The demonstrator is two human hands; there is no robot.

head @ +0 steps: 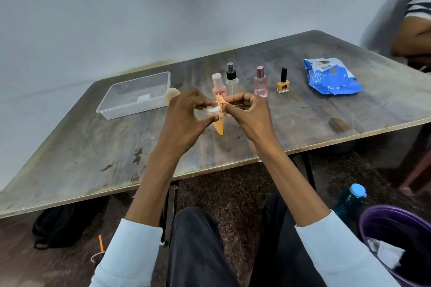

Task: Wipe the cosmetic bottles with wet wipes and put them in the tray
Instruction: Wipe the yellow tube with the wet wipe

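One worn grey-brown wooden table (233, 147) fills most of my view. On its far left sits one clear rectangular plastic tray (134, 95), and just beside the tray's right end lies one round beige sponge-like thing (172, 93), partly hidden by my left hand. At the far right lies one crumpled blue pack of wet wipes (331, 77).

Four small bottles stand upright in a row beyond my hands: a pink bottle with a white cap (218, 85), a clear spray bottle with a black nozzle (232, 79), a pink perfume bottle with a rose cap (260, 82) and a yellow nail polish bottle with a tall black cap (283, 81). My hands cover the feet of the first two.

A fifth piece, an orange tube with a white round cap (218, 121), is in my grip above the table's middle, its flat tail pointing down. My left hand (189, 112) curls round the cap end. My right hand (249, 109) pinches an orange scrap of material (220, 99) at the tube's top; I cannot tell what it is.

On the floor to my right stand one blue water bottle (351, 200) and one purple bucket (377, 221); a black bag (60, 223) lies under the table. Another person's arm (412, 37) rests at the far right corner.
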